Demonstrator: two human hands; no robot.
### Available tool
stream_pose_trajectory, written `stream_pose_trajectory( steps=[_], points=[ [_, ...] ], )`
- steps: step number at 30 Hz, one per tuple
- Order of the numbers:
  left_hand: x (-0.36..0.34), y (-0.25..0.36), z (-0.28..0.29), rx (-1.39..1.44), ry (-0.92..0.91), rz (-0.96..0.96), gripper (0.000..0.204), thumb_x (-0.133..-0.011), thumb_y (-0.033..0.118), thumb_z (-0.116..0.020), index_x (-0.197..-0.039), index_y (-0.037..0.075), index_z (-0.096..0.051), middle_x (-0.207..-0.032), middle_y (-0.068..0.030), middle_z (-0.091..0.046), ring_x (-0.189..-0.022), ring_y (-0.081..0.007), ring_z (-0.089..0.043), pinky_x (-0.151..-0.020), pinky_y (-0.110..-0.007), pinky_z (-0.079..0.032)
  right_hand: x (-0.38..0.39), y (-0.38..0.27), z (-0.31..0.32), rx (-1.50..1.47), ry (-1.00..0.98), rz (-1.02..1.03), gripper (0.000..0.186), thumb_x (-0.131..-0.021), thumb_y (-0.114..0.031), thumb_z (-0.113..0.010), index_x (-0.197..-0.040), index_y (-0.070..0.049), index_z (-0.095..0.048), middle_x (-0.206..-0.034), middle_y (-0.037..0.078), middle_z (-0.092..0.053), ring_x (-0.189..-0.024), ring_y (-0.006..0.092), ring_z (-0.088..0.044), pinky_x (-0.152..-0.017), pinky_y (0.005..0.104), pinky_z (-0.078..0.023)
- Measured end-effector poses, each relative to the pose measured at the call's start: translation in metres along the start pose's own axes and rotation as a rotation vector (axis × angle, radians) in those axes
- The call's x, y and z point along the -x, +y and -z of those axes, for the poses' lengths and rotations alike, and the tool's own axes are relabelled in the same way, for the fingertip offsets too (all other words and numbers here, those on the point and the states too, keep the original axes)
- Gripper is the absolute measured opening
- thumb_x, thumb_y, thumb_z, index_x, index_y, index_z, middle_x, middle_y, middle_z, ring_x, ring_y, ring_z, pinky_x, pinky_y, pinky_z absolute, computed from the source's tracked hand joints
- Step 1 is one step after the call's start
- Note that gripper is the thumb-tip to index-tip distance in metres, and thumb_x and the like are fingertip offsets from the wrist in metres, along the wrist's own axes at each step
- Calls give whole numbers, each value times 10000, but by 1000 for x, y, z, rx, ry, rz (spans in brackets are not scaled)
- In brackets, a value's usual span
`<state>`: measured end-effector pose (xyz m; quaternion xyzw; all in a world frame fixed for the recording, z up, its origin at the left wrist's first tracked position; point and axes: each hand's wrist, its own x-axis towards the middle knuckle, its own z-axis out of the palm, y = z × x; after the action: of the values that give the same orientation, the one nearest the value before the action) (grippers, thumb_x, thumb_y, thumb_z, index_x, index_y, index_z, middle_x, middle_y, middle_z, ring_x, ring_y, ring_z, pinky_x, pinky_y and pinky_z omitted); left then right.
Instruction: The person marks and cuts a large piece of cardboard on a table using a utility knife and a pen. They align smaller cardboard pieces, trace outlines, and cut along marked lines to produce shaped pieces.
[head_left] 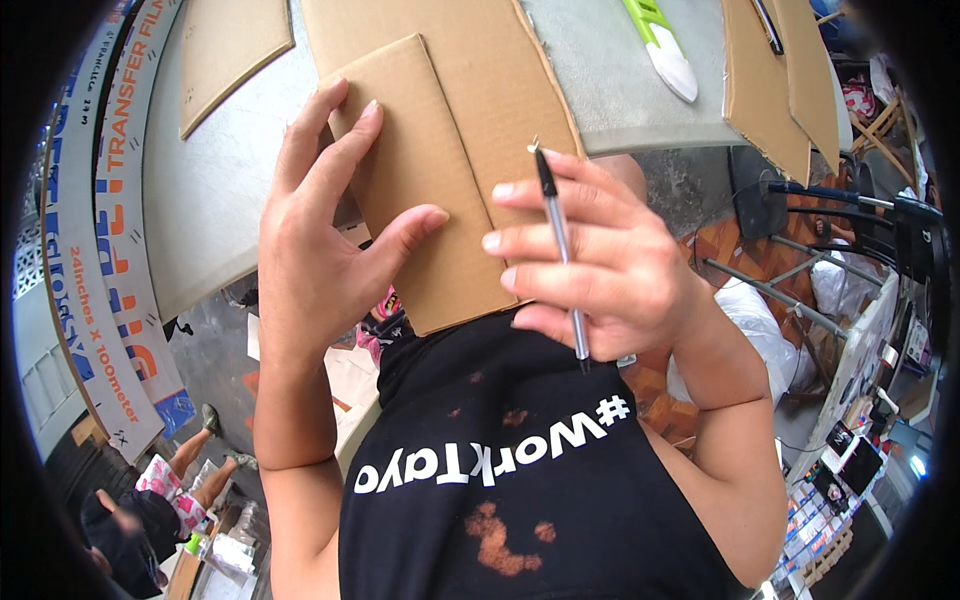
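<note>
A rectangular piece of brown cardboard (440, 265) lies on a larger cardboard sheet (480, 70), its near end reaching over the table edge at my body. My left hand (325, 210) rests with spread fingers along the piece's left side, the thumb lying on its face. My right hand (605, 260), at the piece's right edge, grips a clear-barrelled pen (560, 240) with a black upper end. The pen slants, its other end pointing down toward my black shirt.
On the grey table (620, 115) lie a green-and-white utility cutter (662, 50), a cardboard piece (235, 55) at left and more cardboard (765, 90) at right, with a black pen (768, 28) on it. A metal-framed chair (800, 200) stands right. A person (150, 510) is at lower left.
</note>
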<state>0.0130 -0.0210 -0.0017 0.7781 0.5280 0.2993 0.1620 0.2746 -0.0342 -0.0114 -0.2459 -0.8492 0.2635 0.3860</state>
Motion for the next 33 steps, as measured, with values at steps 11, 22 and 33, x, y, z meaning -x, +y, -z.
stream_pose_trajectory(
  steps=[11, 22, 33],
  points=[
    [2, 2, -1, 13, 1, 10, 753, -665, 231, -969, -1317, -10, -682, -1494, -205, -551, -1160, -337, -687, -891, -403, -602, 11, 1, -13, 29, 9, 4, 228, -723, -121, -852, -922, -90, -744, -1040, 57, -790, -1120, 273, -729, -1173, 585, -424],
    [0, 2, 4, 8, -28, -21, 687, -737, 238, -931, -1317, -30, -682, -1482, -208, -561, -1309, -387, -616, -1051, -440, -530, 7, -1, -8, 40, -31, 5, 263, -710, -120, -874, -938, -74, -753, -1046, 77, -789, -1141, 313, -728, -1156, 588, -419],
    [2, -2, 14, 58, -61, 1, 697, -740, 210, -917, -1348, -12, -660, -1528, -258, -494, -1442, -481, -452, -1222, -559, -336, 7, -5, -5, 49, -94, -85, 253, -769, -153, -886, -974, -152, -738, -1076, 42, -801, -1181, 276, -723, -1202, 549, -375]
  ],
)
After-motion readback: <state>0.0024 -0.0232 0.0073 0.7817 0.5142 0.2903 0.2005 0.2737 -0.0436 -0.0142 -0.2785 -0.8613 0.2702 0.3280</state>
